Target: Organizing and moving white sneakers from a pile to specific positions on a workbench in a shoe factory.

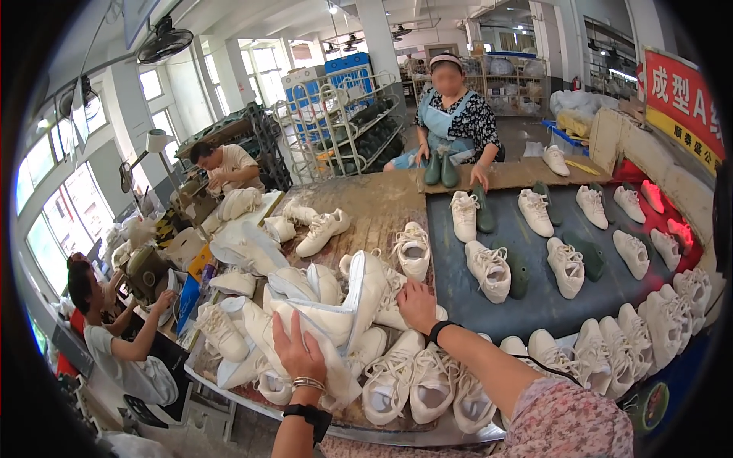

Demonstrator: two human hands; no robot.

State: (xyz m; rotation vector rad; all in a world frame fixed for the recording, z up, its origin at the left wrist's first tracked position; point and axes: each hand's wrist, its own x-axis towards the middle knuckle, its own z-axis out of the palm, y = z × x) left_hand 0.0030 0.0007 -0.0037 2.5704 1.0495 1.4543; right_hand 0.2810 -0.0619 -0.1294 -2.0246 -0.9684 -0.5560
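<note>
Head view: 1 white shoe upper (359, 294) is stood on edge in the middle of the near pile, with white paper sheets (305, 328) draped against it. The left hand (299, 353) is laid flat on the paper, fingers spread apart and clamped on nothing. The right hand (416, 304) is pressed against the right side of the shoe upper, fingers curled toward it; whether they are closed on it cannot be told.

Trouble is judged likeliest from the crowding. The white sneakers (412, 378) are packed touching one another along the near table edge (397, 435), so 1 could be pushed off by a sideways shove of the pile. Loose laces could be snagged by the fingers, and a neighbouring shoe dragged along. The paper could be slid or creased under the left palm.

Open room is seen only far and right: bare wooden tabletop (382, 202) beyond the pile, and gaps between the spaced sneakers on the dark conveyor belt (534, 298). Left of the pile the table is filled with more shoes, and a seated worker (122, 336) is close to that edge. Another person (450, 114) is stood at the far end.
</note>
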